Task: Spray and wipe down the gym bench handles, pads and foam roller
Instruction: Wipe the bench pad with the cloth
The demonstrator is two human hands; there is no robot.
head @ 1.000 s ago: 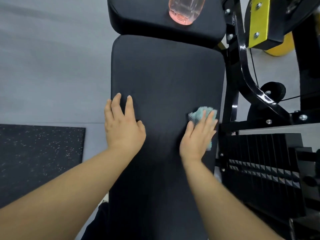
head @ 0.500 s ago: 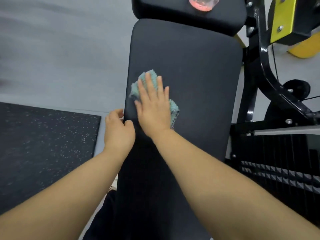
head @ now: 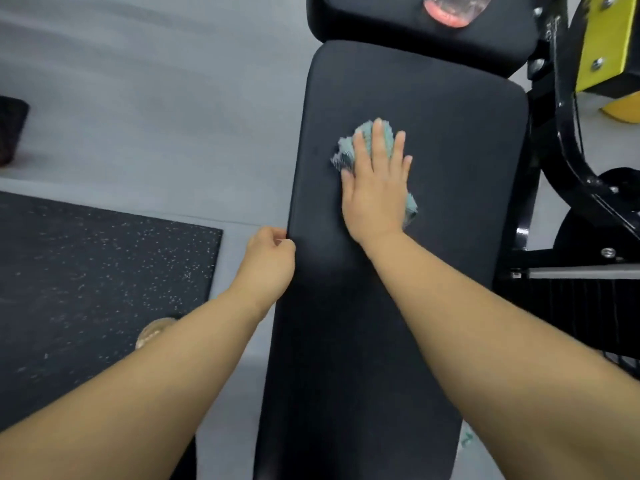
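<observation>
A long black bench pad [head: 450, 140] runs up the middle of the head view. My right hand [head: 375, 188] lies flat with straight fingers on a teal cloth [head: 346, 150], pressing it onto the pad's upper middle. The cloth shows beyond the fingertips and at the wrist side. My left hand [head: 270, 261] is at the pad's left edge, fingers curled round that edge. A pink transparent spray bottle [head: 453, 10] stands on the second black pad [head: 363, 19] at the top, cut off by the frame.
The black machine frame [head: 568, 161] with a yellow plate [head: 606, 39] stands right of the bench, a weight stack [head: 571, 299] below it. A speckled black rubber mat [head: 86, 278] lies on the grey floor [head: 156, 116] to the left.
My right hand swept the cloth from the pad's right edge over to the left, then back toward the middle. My left hand left the pad's top and curled on its left edge.
</observation>
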